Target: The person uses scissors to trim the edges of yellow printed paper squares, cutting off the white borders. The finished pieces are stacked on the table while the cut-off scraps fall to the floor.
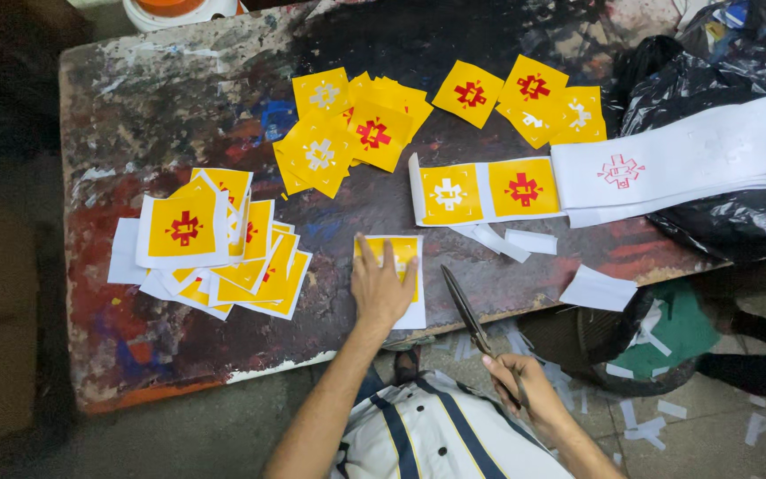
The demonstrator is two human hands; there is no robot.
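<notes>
Yellow label under left hand: a single yellow square sticker on white backing (405, 266) lies near the front edge of the worktop, about midway along it.
Left hand: the left hand (379, 286) rests flat on that sticker, fingers spread and open, gripping nothing.
Right hand: the right hand (516, 383) is off the worktop's front edge, fingers closed around the handles of dark scissors (466, 310); the blades point up over the front edge, just beside the sticker.
Worktop: a paint-stained table (161, 106), dark with red, blue and white smears.
Left-side stack: a loose pile of uncut stickers with white borders (210, 244) lies towards the left edge.
Back middle: trimmed yellow squares (347, 133) lie in an overlapping heap; more trimmed squares (534, 98) lie towards the back right.
Strip: a long white strip of printed labels (525, 188) runs from the middle out past the right edge, over a black plastic bag (729, 80).
Offcuts: white paper scraps (525, 241) lie beside the strip and on the floor.
</notes>
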